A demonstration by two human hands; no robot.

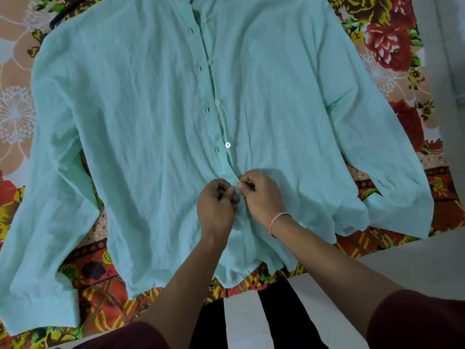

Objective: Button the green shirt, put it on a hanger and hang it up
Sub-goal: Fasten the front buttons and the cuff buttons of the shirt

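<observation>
Nearest you, the lowest button (243, 223) looked fastened. Your left hand (216, 201) and right hand (260, 193) each pinched the placket of the green shirt (141, 137), which lay flat on the bed (392, 46). Beyond them, 4 open buttons (227, 145) remained, and the hanger step was untouched.

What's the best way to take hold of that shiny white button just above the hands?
Probably pinch the fabric edge under the white button, coming from the side of the right hand: it lies flat on the green shirt, facing up, its buttonhole just to the left.
</observation>
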